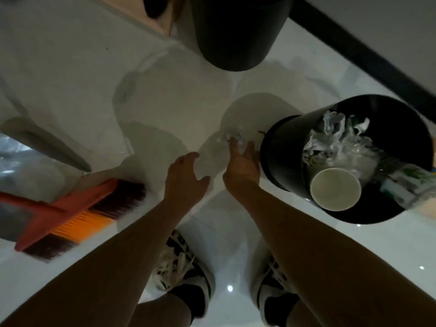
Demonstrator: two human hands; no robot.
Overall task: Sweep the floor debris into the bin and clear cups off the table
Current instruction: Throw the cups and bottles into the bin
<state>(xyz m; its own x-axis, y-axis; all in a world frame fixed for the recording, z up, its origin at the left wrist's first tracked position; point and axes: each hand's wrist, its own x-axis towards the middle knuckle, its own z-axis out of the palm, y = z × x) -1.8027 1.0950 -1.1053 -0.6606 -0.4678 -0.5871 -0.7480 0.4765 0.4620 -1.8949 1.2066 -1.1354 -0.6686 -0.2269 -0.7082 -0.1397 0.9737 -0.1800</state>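
Person bent over a glossy white tiled floor (70, 74), both bare arms reaching down. The crumpled clear plastic scrap w/ a bit of white paper (227, 140) lies on the tiles just beyond the right hand (241, 161), touching its fingertips; fingers spread, not closed on it yet. Left hand (186, 171) sits a little nearer and to the left, fingers loosely open, holding nothing. Right hand is plainly closer. Scrap is blurred, so no clear long axis. Round black plastic bin (280, 156) stands immediately right, approx full: paper, wrappers, a white paper cup (335, 188). Orange broom w/ dark bristles (77, 213) lies left.
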